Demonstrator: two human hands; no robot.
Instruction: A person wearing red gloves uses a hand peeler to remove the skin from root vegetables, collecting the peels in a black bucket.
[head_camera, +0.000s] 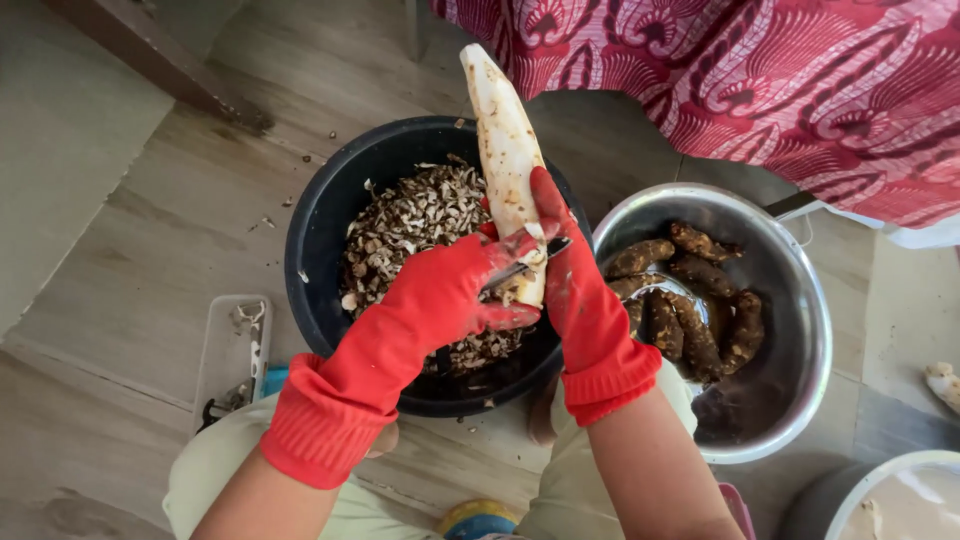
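Both my hands wear red rubber gloves. My right hand (578, 290) grips the lower end of a long, pale peeled root (505, 140), holding it upright over a black bucket (318, 215). My left hand (440, 300) holds a knife (527, 264) whose blade lies against the root near its base. Brown and white peelings (415, 220) fill the bucket under both hands. To the right stands a steel bowl (805, 310) holding several brown, unpeeled roots (692, 315) in a little water.
A red patterned cloth (780, 70) hangs at the top right. A small pale tray (232, 350) lies on the floor left of the bucket. A white container (890, 495) shows at the bottom right corner. My knees are at the bottom edge.
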